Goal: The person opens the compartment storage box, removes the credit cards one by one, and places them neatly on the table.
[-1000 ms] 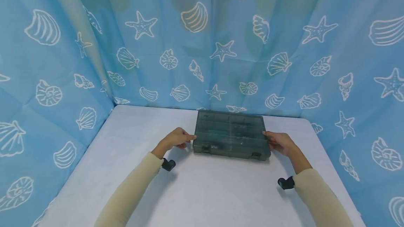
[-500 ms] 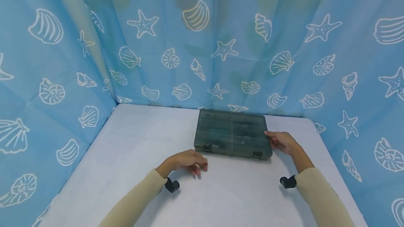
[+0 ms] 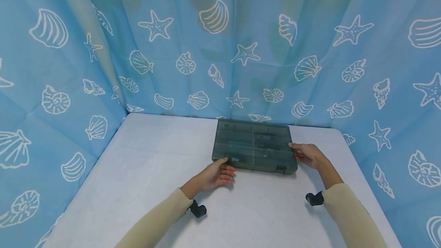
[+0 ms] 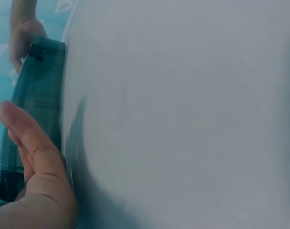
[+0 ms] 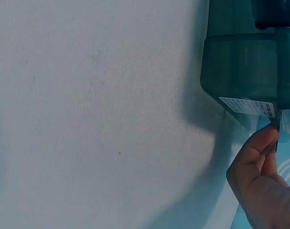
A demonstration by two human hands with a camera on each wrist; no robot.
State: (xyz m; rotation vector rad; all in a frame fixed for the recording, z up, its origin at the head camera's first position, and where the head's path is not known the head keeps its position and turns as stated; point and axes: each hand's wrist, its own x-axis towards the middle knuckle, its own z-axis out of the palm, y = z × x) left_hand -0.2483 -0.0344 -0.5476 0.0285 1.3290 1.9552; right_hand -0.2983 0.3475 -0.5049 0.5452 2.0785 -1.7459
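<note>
A dark green see-through plastic storage box (image 3: 253,141) with inner compartments lies closed near the far edge of the table. My left hand (image 3: 215,174) is at its front left corner, thumb on the lid's front edge and fingers stretched along the front wall, over the left latch. In the left wrist view the fingers (image 4: 37,148) overlap the box front (image 4: 42,95). At the box's right side, my right hand (image 3: 308,155) holds the edge, thumb on the lid and fingers bent against the side. The right front latch (image 3: 281,169) shows uncovered.
A white-covered table (image 3: 165,141) carries the box. Blue curtains (image 3: 186,30) printed with shells and starfish hang behind it and on both sides. In the right wrist view a white printed label (image 5: 248,106) is on the box's side.
My left hand has left the box's left side, swung toward me and around, and come to the front left latch. My right hand has stayed on the right side; the box lies still.
</note>
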